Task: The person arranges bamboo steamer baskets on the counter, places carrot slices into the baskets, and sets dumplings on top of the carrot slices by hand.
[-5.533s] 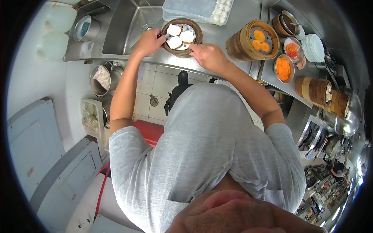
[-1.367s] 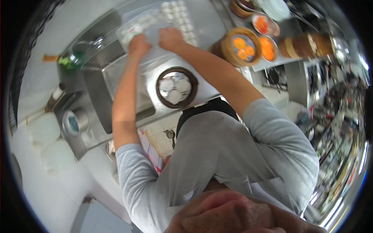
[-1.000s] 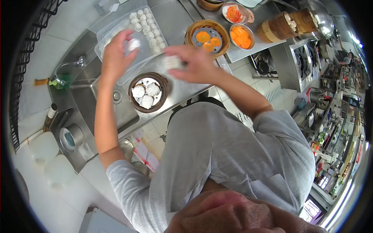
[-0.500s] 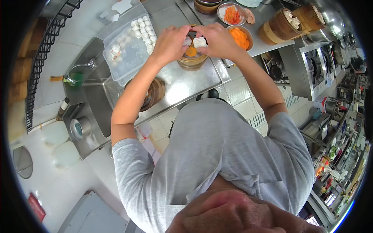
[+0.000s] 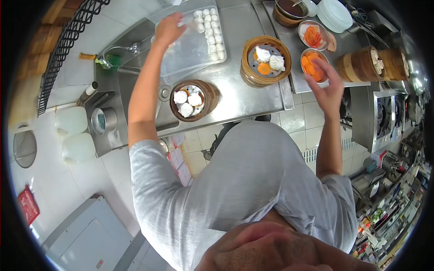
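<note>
My left hand (image 5: pixel 169 30) is over the far left part of a clear plastic box (image 5: pixel 181 63), fingers stretched out and a little blurred, with nothing visible in them. Rows of white pleated buns (image 5: pixel 212 34) fill the box's right side. My right hand (image 5: pixel 329 88) has thumb and fingers apart, fingertips over a metal bowl of orange carrot slices (image 5: pixel 310 65); I see nothing held. Between the hands stands a bamboo steamer (image 5: pixel 246 67) holding two white buns (image 5: pixel 276 63) and a bare carrot slice (image 5: pixel 264 68). Closer to me, another bamboo steamer (image 5: pixel 210 101) holds three buns.
A bowl of shredded carrot (image 5: pixel 313 36), stacked white plates (image 5: pixel 334 16) and a pot of dark liquid (image 5: pixel 290 9) stand at the back right. Filled steamers (image 5: pixel 357 67) are further right, by the stove (image 5: pixel 384 117). A sink (image 5: pixel 135 86) lies left.
Both hands have left the middle steamer, where two buns now sit. My left hand has moved left over the box, my right hand right to the carrot bowl. The view has shifted.
</note>
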Tool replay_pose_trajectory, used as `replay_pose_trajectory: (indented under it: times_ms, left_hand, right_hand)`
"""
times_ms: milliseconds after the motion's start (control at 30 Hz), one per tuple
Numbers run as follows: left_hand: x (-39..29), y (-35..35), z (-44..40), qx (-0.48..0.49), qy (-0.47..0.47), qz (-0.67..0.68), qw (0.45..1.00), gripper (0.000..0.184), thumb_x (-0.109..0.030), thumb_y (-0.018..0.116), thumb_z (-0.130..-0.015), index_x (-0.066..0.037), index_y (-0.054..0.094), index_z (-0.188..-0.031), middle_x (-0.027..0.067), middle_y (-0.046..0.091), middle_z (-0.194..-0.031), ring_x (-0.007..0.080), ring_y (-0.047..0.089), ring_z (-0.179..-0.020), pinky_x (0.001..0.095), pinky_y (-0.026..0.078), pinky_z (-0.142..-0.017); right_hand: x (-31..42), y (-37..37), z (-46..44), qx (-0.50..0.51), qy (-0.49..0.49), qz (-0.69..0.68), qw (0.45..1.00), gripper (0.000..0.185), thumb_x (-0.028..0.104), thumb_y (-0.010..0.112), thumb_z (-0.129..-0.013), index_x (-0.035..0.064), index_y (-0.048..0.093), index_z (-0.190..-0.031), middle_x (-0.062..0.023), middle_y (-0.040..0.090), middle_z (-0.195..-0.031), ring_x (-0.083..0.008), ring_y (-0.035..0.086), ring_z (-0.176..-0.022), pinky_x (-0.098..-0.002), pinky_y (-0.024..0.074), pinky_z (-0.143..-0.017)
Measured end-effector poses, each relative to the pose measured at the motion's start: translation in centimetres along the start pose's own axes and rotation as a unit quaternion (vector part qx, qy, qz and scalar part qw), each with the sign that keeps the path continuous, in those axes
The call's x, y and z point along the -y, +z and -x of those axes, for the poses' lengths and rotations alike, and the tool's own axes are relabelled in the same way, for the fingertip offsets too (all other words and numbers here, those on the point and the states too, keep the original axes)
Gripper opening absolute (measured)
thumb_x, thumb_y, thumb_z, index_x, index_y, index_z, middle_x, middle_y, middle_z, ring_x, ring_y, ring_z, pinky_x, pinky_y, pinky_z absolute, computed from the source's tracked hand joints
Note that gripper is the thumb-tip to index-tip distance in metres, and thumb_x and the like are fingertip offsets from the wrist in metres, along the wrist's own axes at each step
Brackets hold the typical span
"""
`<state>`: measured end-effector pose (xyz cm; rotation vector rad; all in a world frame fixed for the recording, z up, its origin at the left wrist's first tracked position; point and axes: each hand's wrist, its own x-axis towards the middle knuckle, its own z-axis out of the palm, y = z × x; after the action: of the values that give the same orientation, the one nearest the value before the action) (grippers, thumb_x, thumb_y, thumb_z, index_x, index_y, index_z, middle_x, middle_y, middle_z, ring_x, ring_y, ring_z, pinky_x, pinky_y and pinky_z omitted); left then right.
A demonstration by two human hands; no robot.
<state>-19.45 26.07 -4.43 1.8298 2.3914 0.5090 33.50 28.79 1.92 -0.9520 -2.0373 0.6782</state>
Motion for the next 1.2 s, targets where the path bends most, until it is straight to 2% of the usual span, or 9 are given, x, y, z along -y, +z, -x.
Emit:
replay_pose_trajectory:
  times_ms: [133,267,400,600,833,900,967,1100,1200]
  left_hand:
    - [9.0,3.0,-0.5,0.063,-0.109,-0.199,0.972,0.048,-0.031,0.082,-0.078,-0.013,0.068,-0.120,0.0150,0.072,-0.115,0.0298,0.069,-0.111,0.0442,0.056,-0.092]
    - [9.9,7.3,0.9,0.095,-0.084,-0.258,0.958,0.037,-0.028,0.074,-0.084,-0.012,0.068,-0.117,0.0147,0.068,-0.122,0.0339,0.067,-0.115,0.0472,0.056,-0.094]
    - [9.6,8.0,0.6,0.150,-0.081,-0.281,0.944,0.030,-0.022,0.063,-0.091,-0.012,0.069,-0.118,0.0156,0.063,-0.128,0.0356,0.066,-0.116,0.0479,0.056,-0.095]
    - [9.2,6.8,2.4,0.141,-0.085,-0.201,0.966,0.036,-0.026,0.071,-0.084,-0.012,0.071,-0.117,0.0157,0.069,-0.117,0.0324,0.067,-0.112,0.0458,0.056,-0.092]
    - [-12.4,-3.2,10.9,0.021,0.051,0.137,0.989,0.039,-0.034,0.080,-0.075,-0.009,0.074,-0.103,0.0110,0.069,-0.103,0.0307,0.068,-0.096,0.0423,0.054,-0.083]
    - [-18.3,-3.4,13.0,0.023,0.076,0.090,0.993,0.037,-0.028,0.081,-0.076,-0.007,0.074,-0.106,0.0099,0.069,-0.100,0.0252,0.068,-0.092,0.0364,0.054,-0.081]
    - [-22.5,-2.4,14.0,0.012,0.082,0.087,0.993,0.037,-0.031,0.082,-0.074,-0.006,0.075,-0.100,0.0096,0.069,-0.095,0.0284,0.067,-0.090,0.0384,0.053,-0.078]
    - [-26.0,0.9,14.1,-0.032,0.061,0.040,0.997,0.035,-0.035,0.082,-0.071,-0.007,0.075,-0.090,0.0104,0.066,-0.088,0.0309,0.064,-0.085,0.0445,0.051,-0.073]
    - [-27.3,1.5,14.0,-0.028,0.039,-0.003,0.999,0.039,-0.040,0.084,-0.070,-0.006,0.076,-0.088,0.0103,0.067,-0.089,0.0306,0.065,-0.088,0.0448,0.052,-0.074]
  right_hand:
    - [-3.7,-1.9,5.8,0.016,0.141,0.031,0.989,0.042,0.011,0.086,-0.079,0.0015,0.070,-0.117,-0.0073,0.076,-0.107,-0.0142,0.068,-0.087,-0.0272,0.0510,-0.075]
    - [-3.8,-1.7,9.9,0.018,0.208,0.042,0.977,0.038,0.010,0.084,-0.080,0.0022,0.070,-0.115,-0.0072,0.076,-0.107,-0.0141,0.068,-0.085,-0.0272,0.0508,-0.074]
    - [-2.7,-1.5,10.5,0.024,0.192,0.064,0.979,0.038,0.011,0.084,-0.079,0.0043,0.071,-0.115,-0.0067,0.076,-0.107,-0.0144,0.069,-0.086,-0.0282,0.0525,-0.074]
    - [-2.2,0.5,8.1,0.004,0.152,0.037,0.988,0.037,0.011,0.085,-0.079,0.0055,0.072,-0.113,-0.0058,0.076,-0.105,-0.0139,0.070,-0.085,-0.0284,0.0536,-0.073]
    - [-0.5,2.3,4.3,0.060,-0.010,-0.002,0.998,0.038,0.008,0.084,-0.076,0.0076,0.072,-0.112,-0.0039,0.072,-0.089,-0.0148,0.061,-0.068,-0.0289,0.0521,-0.063]
    - [-1.1,2.7,3.5,0.078,-0.047,-0.035,0.995,0.040,0.009,0.084,-0.076,0.0082,0.071,-0.114,-0.0039,0.070,-0.086,-0.0149,0.059,-0.067,-0.0298,0.0510,-0.061]
    - [-1.8,2.9,3.0,0.089,-0.060,-0.038,0.994,0.039,0.011,0.084,-0.077,0.0086,0.071,-0.114,-0.0037,0.070,-0.087,-0.0152,0.059,-0.067,-0.0296,0.0509,-0.061]
    - [-2.8,2.9,1.7,0.109,-0.098,-0.053,0.988,0.039,0.009,0.084,-0.078,0.0069,0.072,-0.115,-0.0024,0.070,-0.088,-0.0124,0.058,-0.069,-0.0270,0.0501,-0.063]
    - [-3.8,3.2,1.3,0.115,-0.117,-0.078,0.983,0.038,0.015,0.083,-0.078,0.0106,0.071,-0.114,-0.0026,0.070,-0.087,-0.0170,0.060,-0.066,-0.0310,0.0512,-0.060]
